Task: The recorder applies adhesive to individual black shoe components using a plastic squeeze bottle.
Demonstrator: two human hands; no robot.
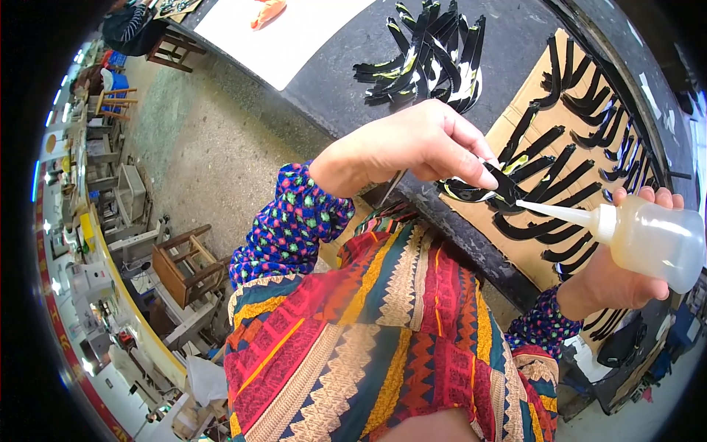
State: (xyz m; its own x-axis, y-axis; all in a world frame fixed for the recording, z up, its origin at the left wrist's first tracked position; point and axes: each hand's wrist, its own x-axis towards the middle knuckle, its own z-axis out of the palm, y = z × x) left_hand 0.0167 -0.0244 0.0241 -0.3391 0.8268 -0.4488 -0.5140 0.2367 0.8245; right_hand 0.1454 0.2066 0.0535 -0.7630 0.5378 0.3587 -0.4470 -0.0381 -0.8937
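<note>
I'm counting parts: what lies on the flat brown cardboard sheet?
Curved black strips lie in rows on the flat brown cardboard sheet. The cardboard beneath them is covered; the bare right hand and translucent plastic bottle hide more.

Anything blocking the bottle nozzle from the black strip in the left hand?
Nothing visible. The translucent squeeze bottle in the right hand points its nozzle at the black strip pinched in the left hand; the tip appears right at the strip's edge, though contact can't be confirmed.

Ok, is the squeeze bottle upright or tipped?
Tipped: the squeeze bottle lies sideways in the right hand, its white nozzle pointing left toward the black strip in the left hand.
</note>
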